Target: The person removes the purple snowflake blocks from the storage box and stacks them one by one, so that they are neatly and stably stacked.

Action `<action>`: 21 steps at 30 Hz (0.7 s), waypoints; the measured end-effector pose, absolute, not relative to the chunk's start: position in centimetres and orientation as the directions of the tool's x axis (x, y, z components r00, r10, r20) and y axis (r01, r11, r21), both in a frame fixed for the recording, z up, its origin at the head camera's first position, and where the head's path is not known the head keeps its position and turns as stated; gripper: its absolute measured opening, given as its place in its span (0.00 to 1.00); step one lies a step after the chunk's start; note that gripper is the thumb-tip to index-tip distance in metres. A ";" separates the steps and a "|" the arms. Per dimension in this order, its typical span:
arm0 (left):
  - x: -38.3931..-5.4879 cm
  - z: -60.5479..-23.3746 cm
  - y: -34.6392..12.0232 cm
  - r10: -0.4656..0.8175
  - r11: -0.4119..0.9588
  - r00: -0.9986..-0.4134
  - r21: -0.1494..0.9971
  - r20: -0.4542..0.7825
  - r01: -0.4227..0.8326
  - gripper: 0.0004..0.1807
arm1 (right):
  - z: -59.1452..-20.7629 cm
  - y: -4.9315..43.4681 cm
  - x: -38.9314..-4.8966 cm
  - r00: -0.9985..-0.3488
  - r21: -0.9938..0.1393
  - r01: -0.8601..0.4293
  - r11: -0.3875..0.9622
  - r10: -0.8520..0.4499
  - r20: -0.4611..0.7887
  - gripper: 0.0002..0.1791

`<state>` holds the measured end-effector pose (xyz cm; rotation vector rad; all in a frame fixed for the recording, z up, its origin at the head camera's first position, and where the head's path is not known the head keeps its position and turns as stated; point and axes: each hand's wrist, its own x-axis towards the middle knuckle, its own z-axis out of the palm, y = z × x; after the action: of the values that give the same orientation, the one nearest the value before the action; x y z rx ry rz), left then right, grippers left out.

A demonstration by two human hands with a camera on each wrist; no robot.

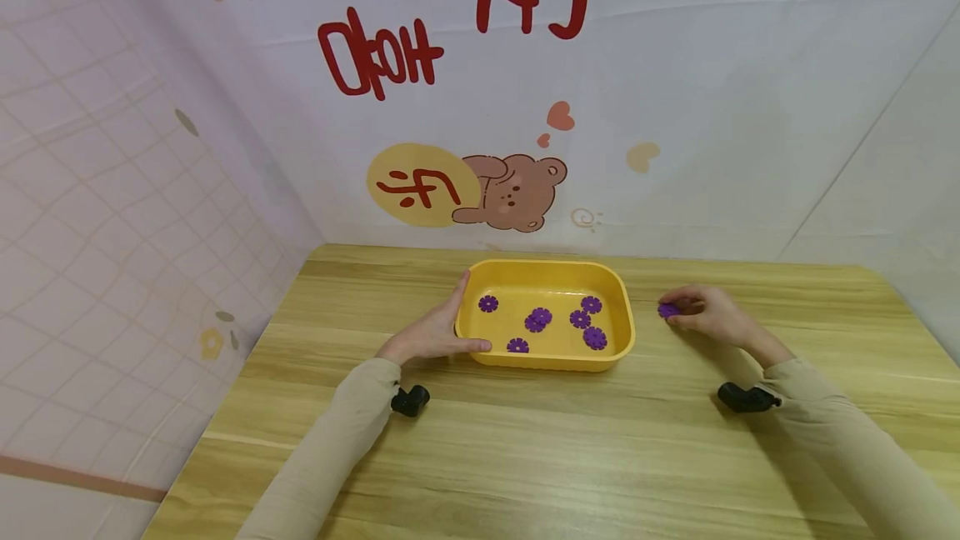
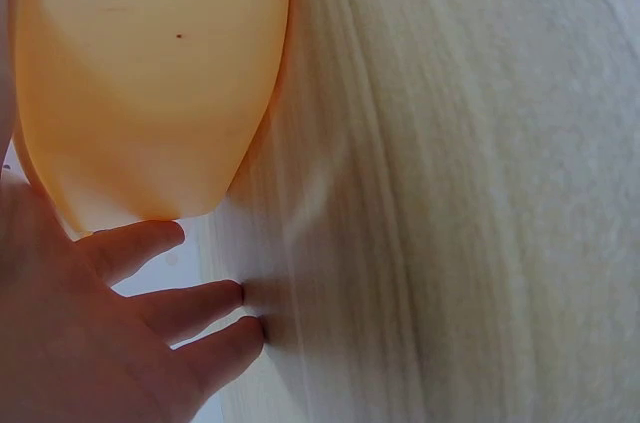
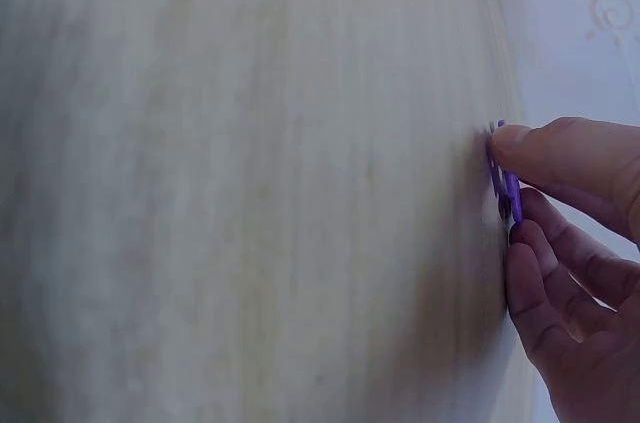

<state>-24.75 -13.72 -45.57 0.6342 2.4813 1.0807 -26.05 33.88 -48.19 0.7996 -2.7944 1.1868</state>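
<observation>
A yellow plastic bin (image 1: 543, 363) stands on the table with several purple interlocking discs (image 1: 580, 319) scattered on its floor. My left hand (image 1: 435, 330) holds the bin's left end, thumb along the near rim and forefinger up by the far left corner. In the left wrist view, the other fingers (image 2: 215, 308) spread below the bin's wall, tips at the tabletop. To the right of the bin, my right hand (image 1: 708, 315) pinches a purple interlocking disc (image 1: 667, 310) between thumb and fingers, close over the table. Part of that disc is hidden by the fingertips.
The wooden table (image 1: 540, 457) reaches back to a wall covering (image 1: 697, 107) printed with a bear and red lettering. Another pale printed covering (image 1: 90, 190) hangs along the left side. Black wrist devices (image 1: 748, 397) sit at both cuffs.
</observation>
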 end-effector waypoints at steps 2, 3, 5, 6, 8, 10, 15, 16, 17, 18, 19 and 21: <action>-24.7 -45.6 -13.7 0.530 0.608 -0.836 0.752 -0.146 0.255 0.70 | -48.2 34.0 -26.1 -0.872 -0.660 -0.456 0.597 -0.449 0.196 0.16; -24.7 -45.6 -13.7 0.529 0.609 -0.836 0.752 -0.147 0.253 0.70 | -48.2 34.1 -26.1 -0.873 -0.655 -0.456 0.603 -0.447 0.196 0.16; -24.7 -45.5 -13.7 0.529 0.606 -0.836 0.754 -0.145 0.253 0.70 | -48.1 34.1 -26.0 -0.877 -0.653 -0.448 0.611 -0.442 0.188 0.16; -24.7 -45.5 -13.7 0.529 0.606 -0.836 0.755 -0.146 0.252 0.70 | -48.0 34.0 -25.9 -0.880 -0.656 -0.441 0.612 -0.439 0.182 0.16; -24.7 -45.5 -13.7 0.530 0.605 -0.836 0.755 -0.146 0.251 0.70 | -47.8 34.0 -25.8 -0.884 -0.660 -0.432 0.615 -0.434 0.174 0.16; -24.6 -45.5 -13.7 0.530 0.604 -0.835 0.756 -0.146 0.251 0.70 | -47.7 34.0 -25.8 -0.884 -0.663 -0.430 0.613 -0.437 0.169 0.16; -24.7 -45.6 -13.7 0.532 0.600 -0.835 0.759 -0.143 0.252 0.70 | -47.4 33.9 -25.8 -0.885 -0.681 -0.427 0.594 -0.431 0.179 0.16; -24.7 -45.6 -13.6 0.533 0.599 -0.834 0.760 -0.142 0.253 0.70 | -47.3 33.9 -25.8 -0.886 -0.686 -0.426 0.590 -0.426 0.184 0.16; -24.7 -45.5 -13.6 0.533 0.599 -0.834 0.760 -0.142 0.253 0.70 | -47.2 33.8 -25.7 -0.889 -0.691 -0.421 0.588 -0.417 0.187 0.16; -24.7 -45.5 -13.6 0.533 0.599 -0.834 0.759 -0.142 0.254 0.70 | -47.0 33.8 -25.6 -0.893 -0.695 -0.416 0.587 -0.408 0.191 0.16; -24.6 -45.5 -13.6 0.533 0.600 -0.834 0.759 -0.142 0.254 0.70 | -47.0 33.7 -25.6 -0.895 -0.697 -0.416 0.584 -0.401 0.197 0.16; -24.6 -45.5 -13.6 0.532 0.603 -0.834 0.756 -0.143 0.255 0.70 | -46.8 33.6 -25.6 -0.899 -0.701 -0.410 0.584 -0.390 0.202 0.16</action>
<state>-24.62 -13.62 -45.46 0.6342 2.4777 1.0881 -25.64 33.55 -46.81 0.7003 -2.7719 1.2371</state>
